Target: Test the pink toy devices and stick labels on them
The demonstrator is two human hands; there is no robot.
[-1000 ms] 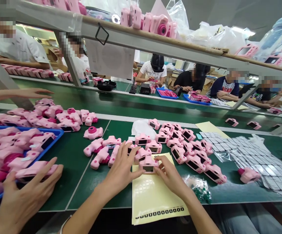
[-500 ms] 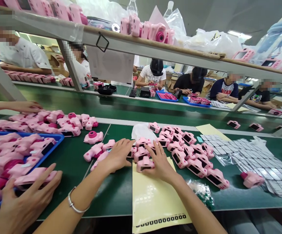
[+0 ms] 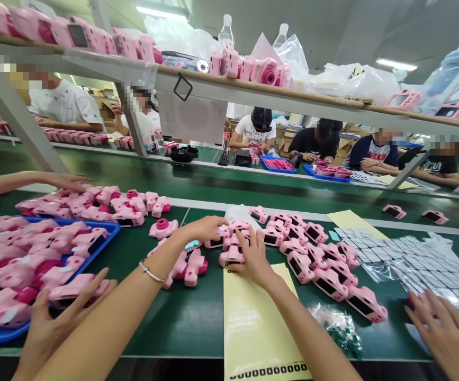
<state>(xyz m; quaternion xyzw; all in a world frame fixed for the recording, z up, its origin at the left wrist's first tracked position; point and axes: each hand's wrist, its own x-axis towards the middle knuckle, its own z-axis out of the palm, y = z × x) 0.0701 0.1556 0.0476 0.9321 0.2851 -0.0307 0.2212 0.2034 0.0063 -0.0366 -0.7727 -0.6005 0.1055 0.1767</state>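
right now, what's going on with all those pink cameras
At a green table, a person's right hand touches a pink camera at the top edge of a yellow sheet. The left hand is over cameras just behind; whether it grips one is unclear. To the left, a co-worker's hand is on another camera at the edge of a blue tray.

Both hands (image 3: pixel 207 227) (image 3: pixel 256 260) reach forward, palms down, apart.
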